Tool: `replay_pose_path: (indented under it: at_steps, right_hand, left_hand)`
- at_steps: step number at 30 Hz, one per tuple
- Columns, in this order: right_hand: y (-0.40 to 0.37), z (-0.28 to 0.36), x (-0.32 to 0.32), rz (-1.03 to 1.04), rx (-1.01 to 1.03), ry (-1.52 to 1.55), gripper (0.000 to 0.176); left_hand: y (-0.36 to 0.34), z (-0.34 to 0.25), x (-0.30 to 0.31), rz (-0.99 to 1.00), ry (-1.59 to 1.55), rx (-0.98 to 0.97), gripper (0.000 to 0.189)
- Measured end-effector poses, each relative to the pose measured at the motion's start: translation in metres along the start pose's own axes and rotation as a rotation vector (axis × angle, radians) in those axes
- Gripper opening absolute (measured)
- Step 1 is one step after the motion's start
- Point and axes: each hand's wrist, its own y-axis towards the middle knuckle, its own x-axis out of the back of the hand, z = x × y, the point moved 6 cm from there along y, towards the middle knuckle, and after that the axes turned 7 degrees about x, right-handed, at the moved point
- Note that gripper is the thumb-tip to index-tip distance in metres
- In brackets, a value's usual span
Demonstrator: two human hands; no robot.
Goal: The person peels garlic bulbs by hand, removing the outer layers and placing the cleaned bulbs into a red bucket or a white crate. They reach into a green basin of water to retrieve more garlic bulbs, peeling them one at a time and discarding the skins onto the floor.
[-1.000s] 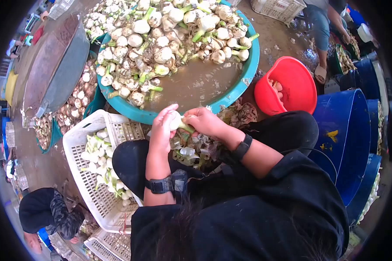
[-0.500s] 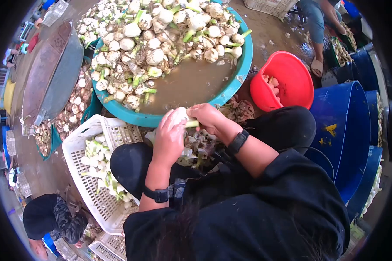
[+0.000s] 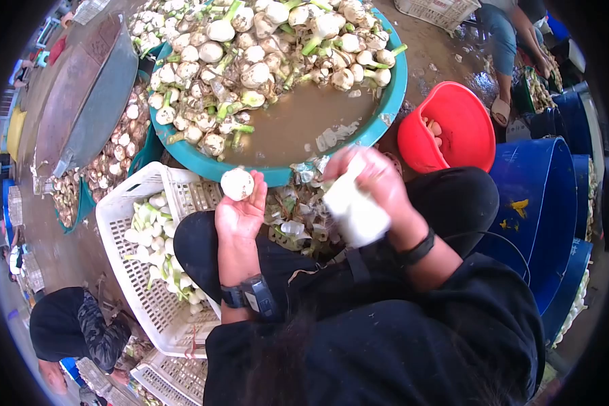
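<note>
A white garlic bulb (image 3: 237, 183) rests on the upturned fingers of my left hand (image 3: 239, 215), near the rim of the teal tub (image 3: 213, 179). Motion smears my right hand (image 3: 379, 181), which is closed on a loose white piece that looks like garlic skin (image 3: 356, 211). It hangs over my lap, to the right of the bulb. Many unpeeled garlic bulbs (image 3: 254, 74) with green stems are heaped in the tub's brown water. Peelings (image 3: 294, 230) lie in a pile between my knees.
A white crate (image 3: 132, 284) at my left holds cleaned garlic (image 3: 159, 237). To the right stand a red basin (image 3: 463, 128) and a large blue barrel (image 3: 528, 176). One person (image 3: 74, 331) bends at lower left; another (image 3: 499, 40) sits at upper right. A metal wheelbarrow (image 3: 91, 101) is at left.
My hands, together on the garlic bulb before, have come apart. The left has moved left with the bulb; the right has swung right with the white skin. The head view has shifted slightly.
</note>
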Motion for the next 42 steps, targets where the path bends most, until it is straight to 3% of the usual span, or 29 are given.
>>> replay_pose_path:
  at_steps: [1, 2, 4, 5, 7, 11, 15, 17, 19, 21, 23, 25, 27, 29, 31, 32, 34, 37, 38, 39, 40, 41, 42]
  right_hand:
    - [0.007, 0.009, 0.012, -0.101, -0.037, -0.002, 0.017]
    - [0.014, 0.003, 0.013, 0.022, -0.005, -0.427, 0.019]
    - [0.016, -0.011, -0.002, 0.290, 0.031, -1.232, 0.026]
    - [0.015, -0.022, -0.012, 0.286, 0.016, -1.276, 0.027]
    - [0.020, -0.034, -0.031, 0.193, -0.091, -1.095, 0.028]
    - [0.026, -0.045, -0.045, 0.049, -0.119, -0.977, 0.022]
    - [0.033, -0.057, -0.025, -0.027, -0.125, -1.095, 0.018]
    - [0.030, -0.062, -0.012, -0.031, -0.177, -1.122, 0.017]
    - [0.029, -0.050, -0.012, -0.100, -0.151, -0.817, 0.018]
    - [0.028, -0.036, -0.029, -0.011, -0.116, -0.798, 0.018]
    - [0.031, -0.043, -0.033, -0.035, -0.084, -0.880, 0.016]
    - [0.032, -0.045, -0.029, -0.040, -0.098, -0.915, 0.015]
    - [0.032, -0.056, -0.023, -0.030, -0.115, -0.945, 0.014]
    - [0.026, -0.068, 0.010, -0.216, -0.184, -1.143, 0.017]
    - [0.028, -0.059, 0.044, -0.398, -0.099, -1.083, 0.018]
    - [0.026, -0.068, 0.065, -0.548, -0.083, -0.834, 0.017]
    - [0.034, -0.046, 0.047, -0.251, -0.101, -0.891, 0.021]
    - [0.024, -0.047, -0.016, 0.370, -0.257, -0.914, 0.026]
    - [0.026, -0.045, -0.030, 0.363, -0.277, -0.939, 0.027]
    - [0.031, -0.039, -0.039, 0.242, -0.098, -0.886, 0.026]
    - [0.037, -0.034, -0.047, 0.179, -0.034, -0.877, 0.022]
    - [0.041, -0.028, -0.053, 0.114, 0.029, -0.864, 0.018]
    - [0.045, -0.027, -0.055, 0.112, 0.027, -0.861, 0.018]
  left_hand:
    - [-0.004, 0.000, -0.009, 0.018, 0.123, -0.026, 0.025]
    - [-0.004, 0.005, -0.012, 0.024, 0.127, -0.024, 0.025]
    - [-0.013, 0.003, -0.021, -0.058, 0.388, -0.405, 0.019]
    - [-0.015, 0.014, -0.027, -0.050, 0.395, -0.395, 0.019]
    - [-0.035, 0.021, -0.042, -0.159, 0.546, -0.693, 0.016]
    - [-0.048, 0.028, -0.046, -0.118, 0.871, -1.101, 0.017]
    - [-0.052, 0.035, -0.051, -0.127, 0.728, -0.990, 0.016]
    - [-0.053, 0.038, -0.055, -0.154, 0.471, -0.858, 0.016]
    - [-0.048, 0.033, -0.046, -0.185, 0.498, -0.893, 0.016]
    - [-0.051, 0.030, -0.051, -0.077, 0.728, -1.083, 0.016]
    - [-0.052, 0.035, -0.053, -0.139, 0.870, -1.115, 0.014]
    - [-0.058, 0.036, -0.057, -0.131, 0.971, -1.268, 0.012]
    - [-0.064, 0.033, -0.062, -0.179, 1.027, -1.272, 0.014]
    - [-0.054, 0.033, -0.055, -0.176, 0.479, -0.784, 0.022]
    - [-0.045, 0.020, -0.039, -0.184, 0.399, -0.608, 0.033]
    - [-0.041, 0.009, -0.029, -0.178, 0.363, -0.583, 0.034]
    - [-0.040, 0.002, -0.026, -0.172, 0.336, -0.554, 0.035]
    - [-0.043, -0.003, -0.033, -0.291, 0.466, -0.699, 0.029]
    - [-0.049, -0.009, -0.037, -0.254, 0.686, -0.947, 0.026]
    - [-0.059, -0.009, -0.044, -0.213, 0.906, -1.193, 0.025]
    - [-0.069, -0.004, -0.056, -0.263, 1.107, -1.254, 0.022]
    - [-0.072, -0.005, -0.059, -0.263, 1.109, -1.253, 0.022]
    - [-0.085, 0.002, -0.074, -0.220, 1.392, -1.550, 0.021]
